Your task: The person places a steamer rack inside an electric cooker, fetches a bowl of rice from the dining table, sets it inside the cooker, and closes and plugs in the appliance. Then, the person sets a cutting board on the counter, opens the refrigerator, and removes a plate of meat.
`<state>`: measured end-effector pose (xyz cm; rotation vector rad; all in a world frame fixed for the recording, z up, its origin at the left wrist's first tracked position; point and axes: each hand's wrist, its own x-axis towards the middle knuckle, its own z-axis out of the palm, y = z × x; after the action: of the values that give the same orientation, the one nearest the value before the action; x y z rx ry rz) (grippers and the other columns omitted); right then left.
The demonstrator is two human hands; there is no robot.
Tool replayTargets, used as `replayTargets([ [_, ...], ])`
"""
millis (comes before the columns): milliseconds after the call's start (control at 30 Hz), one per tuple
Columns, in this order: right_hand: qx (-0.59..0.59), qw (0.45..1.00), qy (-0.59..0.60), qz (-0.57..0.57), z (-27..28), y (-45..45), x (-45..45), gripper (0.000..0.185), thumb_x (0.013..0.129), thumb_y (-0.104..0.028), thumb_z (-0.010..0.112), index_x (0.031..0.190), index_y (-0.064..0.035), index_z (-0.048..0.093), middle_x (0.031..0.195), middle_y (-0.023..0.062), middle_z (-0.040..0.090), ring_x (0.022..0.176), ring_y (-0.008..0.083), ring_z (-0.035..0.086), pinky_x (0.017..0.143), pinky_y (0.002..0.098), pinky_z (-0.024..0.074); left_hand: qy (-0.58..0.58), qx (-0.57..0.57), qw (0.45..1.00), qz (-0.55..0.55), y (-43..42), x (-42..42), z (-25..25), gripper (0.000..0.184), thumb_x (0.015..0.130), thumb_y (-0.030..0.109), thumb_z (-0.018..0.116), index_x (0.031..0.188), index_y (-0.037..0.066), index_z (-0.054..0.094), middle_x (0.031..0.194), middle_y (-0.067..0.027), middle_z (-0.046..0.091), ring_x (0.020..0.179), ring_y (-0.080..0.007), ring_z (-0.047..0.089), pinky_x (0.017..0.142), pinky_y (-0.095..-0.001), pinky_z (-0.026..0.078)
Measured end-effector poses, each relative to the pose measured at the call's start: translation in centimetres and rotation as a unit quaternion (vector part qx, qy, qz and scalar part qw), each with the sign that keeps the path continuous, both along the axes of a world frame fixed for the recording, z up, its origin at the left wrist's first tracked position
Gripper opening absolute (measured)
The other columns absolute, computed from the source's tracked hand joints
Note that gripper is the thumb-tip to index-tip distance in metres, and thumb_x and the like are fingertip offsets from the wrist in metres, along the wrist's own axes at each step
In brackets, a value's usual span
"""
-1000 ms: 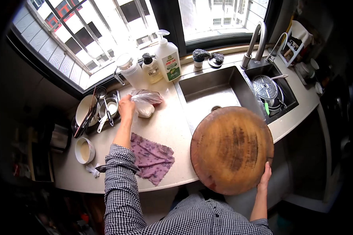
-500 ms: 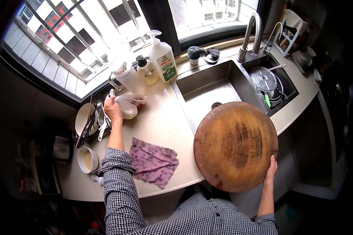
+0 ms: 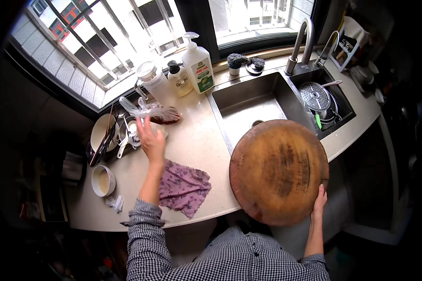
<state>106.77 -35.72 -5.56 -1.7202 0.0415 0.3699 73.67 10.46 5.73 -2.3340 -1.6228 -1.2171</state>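
Right hand (image 3: 319, 201) grips board (image 3: 279, 172) by edge; left hand (image 3: 152, 141) near bag (image 3: 149, 110).

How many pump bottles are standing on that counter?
2. The smaller, black-topped bottle stands beside the translucent pitcher; the larger white bottle stands nearer the sink. No others show, though dark edges might hide some.

Left of the sink (image 3: 243, 96), I read only "Bo" on the black-topped dispenser bottle (image 3: 181, 84); red print on the white pump bottle (image 3: 197, 63) is too blurred.
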Motion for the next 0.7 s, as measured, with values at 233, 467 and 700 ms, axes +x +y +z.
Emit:
replayTargets([
  [233,0.082,0.992,0.095,-0.015,1.2,0.6,-3.9,0.048,0.09,-0.031,0.047,0.124,0.0018,0.041,0.119,0.0111,0.05,0.105,0.0216,0.05,0.087,0.0317,0.0418,-0.312,-0.478,0.805,-0.16,-22.0,5.5,-6.6,0.054,0.079,0.019,0.064,0.122,-0.001,0.039,0.114,-0.0168,0.045,0.099,-0.0229,0.051,0.086,-0.0329,0.044],
  [467,0.154,0.984,0.091,0.002,5.0,2.8,-10.2,0.046,0.091,-0.031,0.046,0.124,0.0006,0.041,0.118,0.0097,0.051,0.104,0.0206,0.051,0.088,0.0305,0.0421,-0.418,-0.523,0.738,-0.091,-23.5,4.4,-7.7,0.056,0.081,0.025,0.064,0.122,-0.004,0.039,0.114,-0.0159,0.05,0.101,-0.0204,0.051,0.085,-0.0312,0.043],
  [700,0.204,0.959,0.168,0.105,6.9,4.2,-16.0,0.048,0.088,-0.025,0.05,0.126,0.0005,0.037,0.121,0.0104,0.048,0.109,0.0217,0.047,0.092,0.0326,0.0396,-0.519,-0.541,0.644,-0.152,-18.6,-0.4,-7.2,0.05,0.083,0.023,0.063,0.12,-0.004,0.043,0.102,-0.0096,0.059,0.088,-0.0134,0.056,0.076,-0.0258,0.047],
])
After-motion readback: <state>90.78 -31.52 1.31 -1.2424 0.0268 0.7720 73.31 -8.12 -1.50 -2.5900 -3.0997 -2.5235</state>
